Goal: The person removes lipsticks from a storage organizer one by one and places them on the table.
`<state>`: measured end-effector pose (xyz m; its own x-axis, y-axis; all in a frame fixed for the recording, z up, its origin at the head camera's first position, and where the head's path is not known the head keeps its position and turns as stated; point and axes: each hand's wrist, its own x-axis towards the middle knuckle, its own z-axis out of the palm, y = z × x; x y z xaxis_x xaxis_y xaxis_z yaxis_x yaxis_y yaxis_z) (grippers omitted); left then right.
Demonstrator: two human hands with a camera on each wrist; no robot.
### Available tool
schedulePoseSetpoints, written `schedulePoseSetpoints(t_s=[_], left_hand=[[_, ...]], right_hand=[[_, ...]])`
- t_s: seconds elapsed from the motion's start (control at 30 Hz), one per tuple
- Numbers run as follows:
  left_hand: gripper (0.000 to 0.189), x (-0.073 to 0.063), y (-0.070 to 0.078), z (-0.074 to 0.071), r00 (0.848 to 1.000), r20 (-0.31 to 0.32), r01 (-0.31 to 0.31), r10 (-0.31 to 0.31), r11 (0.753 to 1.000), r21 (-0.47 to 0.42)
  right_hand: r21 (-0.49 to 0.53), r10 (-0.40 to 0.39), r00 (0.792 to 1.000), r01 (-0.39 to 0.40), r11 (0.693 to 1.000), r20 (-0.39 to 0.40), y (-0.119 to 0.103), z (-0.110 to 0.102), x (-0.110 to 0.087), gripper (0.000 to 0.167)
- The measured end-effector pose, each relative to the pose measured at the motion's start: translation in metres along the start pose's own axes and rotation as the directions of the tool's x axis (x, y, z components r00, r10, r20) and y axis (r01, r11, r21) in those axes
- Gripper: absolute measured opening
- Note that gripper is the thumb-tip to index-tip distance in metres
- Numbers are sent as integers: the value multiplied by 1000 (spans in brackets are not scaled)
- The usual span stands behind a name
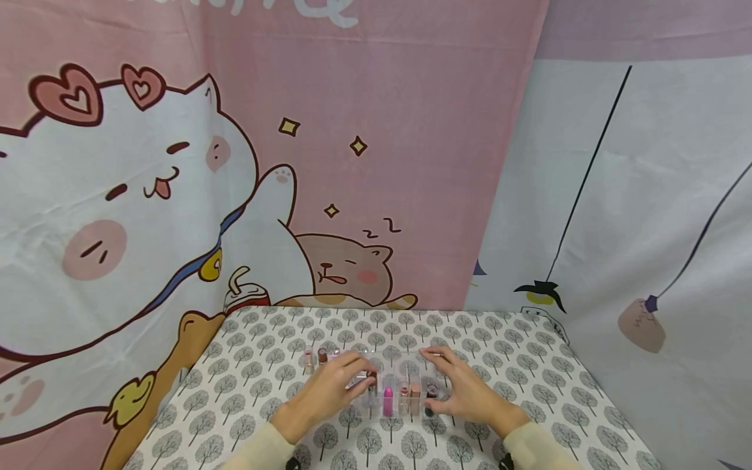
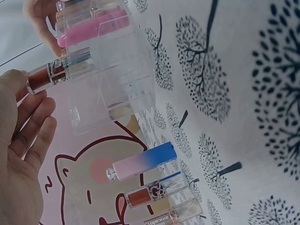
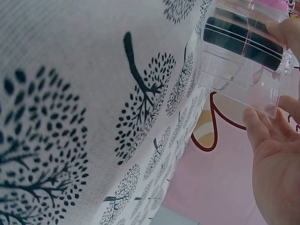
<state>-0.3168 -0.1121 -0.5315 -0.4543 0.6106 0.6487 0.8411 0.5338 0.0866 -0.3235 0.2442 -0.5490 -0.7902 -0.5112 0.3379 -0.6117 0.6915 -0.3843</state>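
A clear plastic lipstick organizer stands on the table between both hands. My left hand pinches the brown-red end of a lip gloss tube between thumb and fingers, and the tube's clear end reaches into an organizer slot. A bright pink lipstick stands in the slot beside it, followed by two brownish-pink tubes. At the right end sits a black tube with silver lines. My right hand grips that end, its thumb at the front and its fingers behind the organizer.
Behind the left hand, several lip products stand on the tree-print cloth, among them a pink-to-blue tube, a red-brown lip gloss and a clear-ended tube. A printed cartoon curtain hangs along the table's back edge.
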Motion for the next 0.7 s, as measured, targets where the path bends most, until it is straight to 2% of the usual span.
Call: schedulePoseSetpoints(t_s=[0.17, 0.47, 0.7], left_hand=[[24, 0, 0, -3, 1000, -5, 8, -8, 1000, 11], [25, 2, -4, -10, 996, -84, -33, 35, 999, 21], [26, 2, -6, -17, 993, -111, -47, 47, 999, 4]], right_hand=[[-3, -7, 1000, 7, 1000, -2, 1, 0, 1, 104], [-13, -22, 1000, 22, 1000, -15, 3, 0, 1, 104], [-5, -7, 1000, 7, 1000, -4, 1, 0, 0, 103]])
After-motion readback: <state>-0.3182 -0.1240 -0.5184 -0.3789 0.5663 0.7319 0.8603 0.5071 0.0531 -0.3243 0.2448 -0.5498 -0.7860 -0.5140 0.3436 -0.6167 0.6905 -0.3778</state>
